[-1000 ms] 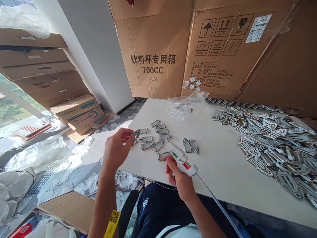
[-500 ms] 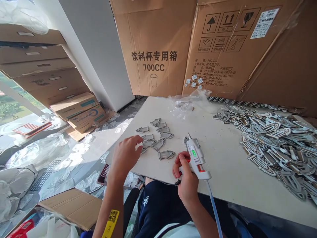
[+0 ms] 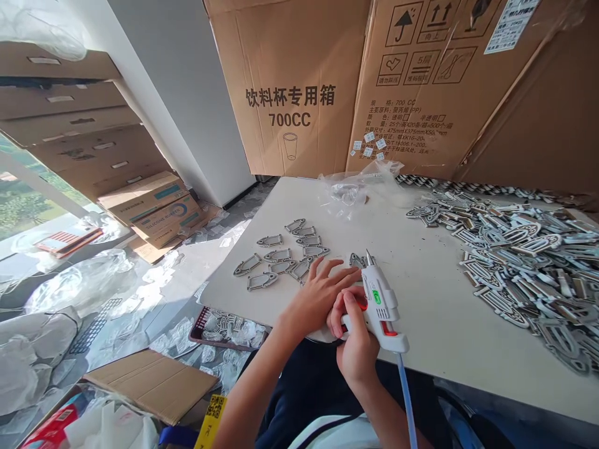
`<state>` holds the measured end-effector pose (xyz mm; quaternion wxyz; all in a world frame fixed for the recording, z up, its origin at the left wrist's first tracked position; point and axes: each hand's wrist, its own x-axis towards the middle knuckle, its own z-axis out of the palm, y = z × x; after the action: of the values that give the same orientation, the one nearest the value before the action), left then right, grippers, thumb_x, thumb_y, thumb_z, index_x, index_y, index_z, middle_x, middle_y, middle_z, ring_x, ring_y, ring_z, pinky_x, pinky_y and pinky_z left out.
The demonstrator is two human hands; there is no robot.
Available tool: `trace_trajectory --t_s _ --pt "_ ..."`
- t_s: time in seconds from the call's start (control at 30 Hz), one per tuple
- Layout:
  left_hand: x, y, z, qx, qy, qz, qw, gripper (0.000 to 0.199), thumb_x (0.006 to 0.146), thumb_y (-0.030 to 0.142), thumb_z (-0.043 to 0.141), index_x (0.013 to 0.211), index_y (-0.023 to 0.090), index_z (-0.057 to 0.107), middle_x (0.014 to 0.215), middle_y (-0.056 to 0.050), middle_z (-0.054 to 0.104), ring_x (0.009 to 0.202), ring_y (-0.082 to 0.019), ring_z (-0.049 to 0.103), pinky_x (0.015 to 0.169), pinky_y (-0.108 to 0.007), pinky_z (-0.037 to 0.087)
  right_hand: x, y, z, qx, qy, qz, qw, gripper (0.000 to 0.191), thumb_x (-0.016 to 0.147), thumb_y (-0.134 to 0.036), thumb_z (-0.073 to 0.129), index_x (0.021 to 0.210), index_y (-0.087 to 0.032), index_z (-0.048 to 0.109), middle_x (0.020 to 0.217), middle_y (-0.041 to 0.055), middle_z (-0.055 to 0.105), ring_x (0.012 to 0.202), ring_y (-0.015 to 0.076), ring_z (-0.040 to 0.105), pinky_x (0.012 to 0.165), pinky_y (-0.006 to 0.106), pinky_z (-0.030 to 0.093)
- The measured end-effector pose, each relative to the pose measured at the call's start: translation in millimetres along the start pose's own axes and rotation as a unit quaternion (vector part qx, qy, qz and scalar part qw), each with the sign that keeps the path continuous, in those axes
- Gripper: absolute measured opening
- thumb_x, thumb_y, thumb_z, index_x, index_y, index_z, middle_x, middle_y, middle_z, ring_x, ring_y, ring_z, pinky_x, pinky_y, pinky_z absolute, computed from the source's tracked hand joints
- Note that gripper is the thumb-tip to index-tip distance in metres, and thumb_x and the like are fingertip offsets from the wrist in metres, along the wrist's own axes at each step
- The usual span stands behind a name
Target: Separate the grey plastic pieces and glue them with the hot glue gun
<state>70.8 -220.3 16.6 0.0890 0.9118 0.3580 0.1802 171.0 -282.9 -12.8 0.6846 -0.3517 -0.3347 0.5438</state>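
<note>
My right hand (image 3: 353,330) is wrapped round the handle of a white hot glue gun (image 3: 381,302), its nozzle angled up and away from me. A translucent glue stick (image 3: 405,399) trails from the gun's rear. My left hand (image 3: 321,296) reaches across in front of the right one, palm down, fingers stretched out and apart. Just beyond its fingertips lies a small grey frame-shaped piece (image 3: 356,260), partly behind the nozzle. Several similar grey pieces (image 3: 262,280) with pointed ends lie loosely grouped on the white table (image 3: 421,299), left of my hands; the left hand hides part of one.
A large heap of grey-and-white pieces (image 3: 524,268) covers the table's right side. Clear plastic bags (image 3: 355,190) lie at the back before a big cardboard box (image 3: 290,75). Below the left edge are a dark red basket (image 3: 201,327) and an open carton (image 3: 154,380).
My left hand has moved right, from the group of pieces to beside the glue gun. Pieces at the group's left and front lie differently. The right hand still holds the gun.
</note>
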Motion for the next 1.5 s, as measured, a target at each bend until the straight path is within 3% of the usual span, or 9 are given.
trace_trajectory --t_s 0.2,0.3,0.4,0.53,0.77,0.97,1.07,1.17,1.5 --pt "2 -2 -8.3 -0.006 0.002 0.021 1.000 0.026 0.104 0.025 0.056 0.124 0.031 0.073 0.133 -0.004 0.073 0.139 -0.031 0.053 0.132 -0.058 0.022 2 1 0 0.006 -0.002 0.001 1.000 0.041 0.105 -0.051 0.068 0.090 -0.018 0.049 0.053 -0.0065 0.041 0.043 0.0074 0.035 0.048 0.019 0.034" --pt "2 -3 -8.2 0.014 0.023 -0.007 1.000 0.033 0.103 0.022 0.052 0.132 0.027 0.068 0.126 -0.009 0.071 0.126 -0.029 0.058 0.127 -0.053 0.029 2 2 -1 0.014 0.003 -0.008 1.000 0.038 0.105 -0.049 0.070 0.093 -0.017 0.051 0.060 -0.0059 0.045 0.044 0.0059 0.036 0.047 0.018 0.035" --pt "-1 -5 -3.6 0.056 0.045 -0.075 0.995 0.046 0.101 0.021 0.054 0.146 0.020 0.057 0.137 -0.014 0.065 0.134 -0.034 0.053 0.127 -0.058 0.024 3 2 -1 0.014 -0.001 -0.012 1.000 0.037 0.106 -0.046 0.070 0.092 -0.017 0.052 0.065 -0.0053 0.048 0.045 0.0045 0.038 0.048 0.018 0.037" --pt "-4 -5 -3.2 0.038 0.042 -0.093 0.994 0.033 0.104 0.024 0.053 0.136 0.020 0.063 0.131 -0.013 0.070 0.139 -0.035 0.049 0.127 -0.062 0.018 3 0 0 0.009 -0.003 -0.008 1.000 0.037 0.106 -0.046 0.069 0.091 -0.016 0.053 0.064 -0.0054 0.047 0.045 0.0043 0.038 0.048 0.017 0.036" --pt "-2 -3 -17.7 -0.114 0.066 -0.124 0.983 0.034 0.100 0.022 0.060 0.133 0.027 0.067 0.116 -0.008 0.072 0.111 -0.027 0.064 0.106 -0.048 0.044 2 1 0 0.002 -0.006 -0.007 1.000 0.038 0.107 -0.048 0.068 0.091 -0.017 0.052 0.056 -0.0062 0.042 0.046 0.0064 0.035 0.048 0.016 0.036" --pt "-5 -14 -26.3 -0.238 0.145 -0.188 0.942 0.024 0.099 0.032 0.065 0.119 0.027 0.077 0.105 -0.005 0.072 0.087 -0.019 0.067 0.082 -0.034 0.055 2 0 -2 -0.052 -0.004 0.013 0.999 0.041 0.104 -0.054 0.070 0.099 -0.016 0.057 0.057 -0.0060 0.045 0.047 0.0067 0.038 0.050 0.017 0.037" --pt "-8 -20 -33.6 -0.342 0.232 -0.243 0.877 0.029 0.095 0.040 0.073 0.118 0.023 0.077 0.100 -0.006 0.071 0.091 -0.019 0.069 0.084 -0.032 0.058 4 0 -3 -0.087 -0.025 0.047 0.995 0.047 0.104 -0.061 0.067 0.100 -0.015 0.060 0.053 -0.0066 0.041 0.046 0.0064 0.034 0.049 0.016 0.033" --pt "-12 -22 -42.8 -0.429 0.271 -0.280 0.815 0.032 0.090 0.043 0.080 0.113 0.020 0.076 0.093 -0.004 0.071 0.090 -0.017 0.069 0.080 -0.028 0.057 5 -1 -3 -0.099 -0.050 0.078 0.991 0.052 0.103 -0.066 0.066 0.099 -0.014 0.062 0.051 -0.0070 0.038 0.046 0.0058 0.031 0.047 0.016 0.029" --pt "-15 -7 -55.0 -0.437 0.285 -0.292 0.801 0.033 0.088 0.041 0.083 0.113 0.020 0.079 0.105 -0.008 0.078 0.097 -0.020 0.071 0.083 -0.030 0.060 -1 -10 2 -0.093 -0.074 0.123 0.985 0.056 0.095 -0.066 0.074 0.086 -0.014 0.057 0.057 -0.0056 0.040 0.047 0.0037 0.029 0.047 0.014 0.026"
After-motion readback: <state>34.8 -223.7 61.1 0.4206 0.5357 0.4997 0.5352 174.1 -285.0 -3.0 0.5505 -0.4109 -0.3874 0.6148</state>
